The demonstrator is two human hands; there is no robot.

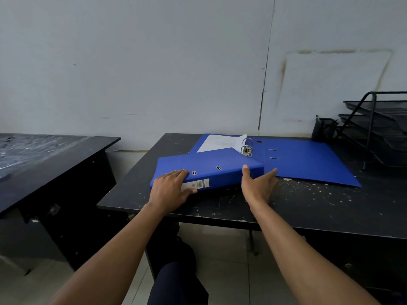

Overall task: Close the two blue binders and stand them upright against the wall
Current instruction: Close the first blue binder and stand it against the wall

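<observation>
- Closed blue binder [198, 167]: lies flat near the front edge of the black desk [297, 205], spine with white label [195, 185] facing the person; its far corner overlaps the second binder.
- Open blue binder [304, 160]: spread flat behind and to the right, close to the wall [154, 62]. Metal rings [247, 147] upright at centre, white sheets [220, 143] on the left half.
- Left hand [170, 189]: fingers spread, palm down on the closed binder's left front corner, thumb along the spine label. Pressing, not gripping.
- Right hand [257, 183]: open wide; thumb touches the closed binder's right end, fingers reach onto the open binder's cover. Holds nothing.
- Desk surface: speckled with white flecks.
- Black mesh tray rack [378, 128] and a small mesh cup [323, 127] stand at the desk's far right.
- Second dark table [55, 155] to the left, apart from the desk.
</observation>
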